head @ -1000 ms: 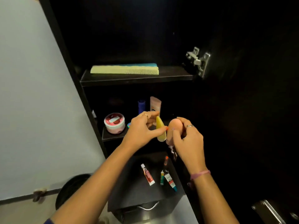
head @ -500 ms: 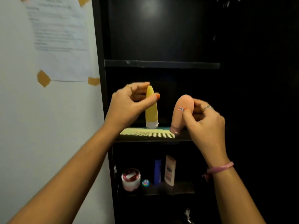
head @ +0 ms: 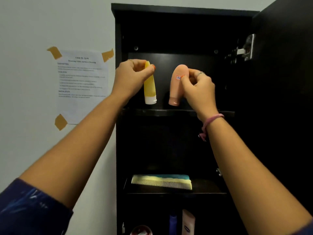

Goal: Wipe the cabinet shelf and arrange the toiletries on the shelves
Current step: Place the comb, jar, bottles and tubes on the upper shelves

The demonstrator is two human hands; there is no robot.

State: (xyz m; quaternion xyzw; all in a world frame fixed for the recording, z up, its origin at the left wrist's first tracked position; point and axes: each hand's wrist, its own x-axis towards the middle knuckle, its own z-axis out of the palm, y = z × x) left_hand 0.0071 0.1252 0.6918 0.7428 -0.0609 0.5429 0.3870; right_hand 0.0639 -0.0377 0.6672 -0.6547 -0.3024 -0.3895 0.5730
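Head camera looks up into a tall black cabinet [head: 184,12] with its door [head: 284,65] swung open on the right. Both arms are raised in front of the upper compartment. The left hand [head: 132,77] pinches a yellow tube [head: 149,89] near its crimped top end, thumb in front and fingers curled behind it, so the tube hangs cap down, its white cap just above the top shelf [head: 177,112]; whether the cap touches the shelf I cannot tell. The right hand [head: 198,89] grips a pink tube [head: 177,85] by its rounded upper end, thumb pressed next to a small white sticker with a red border. That tube also hangs cap down, tilted a little, its cap just over the same shelf and near the yellow one, the two tubes apart from each other. A ring shows on each hand, and a pink band [head: 211,121] circles the right wrist.

One shelf lower, a pale yellow and teal comb [head: 161,181] lies flat with its teeth toward the front. At the bottom edge of the view, on a further shelf, stand a blue bottle [head: 172,224] and a pale pink tube [head: 188,223] side by side, with the lid of a jar [head: 141,231] partly visible left of them.

On the white wall left of the cabinet hangs a printed sheet [head: 81,82], fixed with brown tape at its corners. A metal hinge [head: 247,48] sits inside the door edge, upper right.
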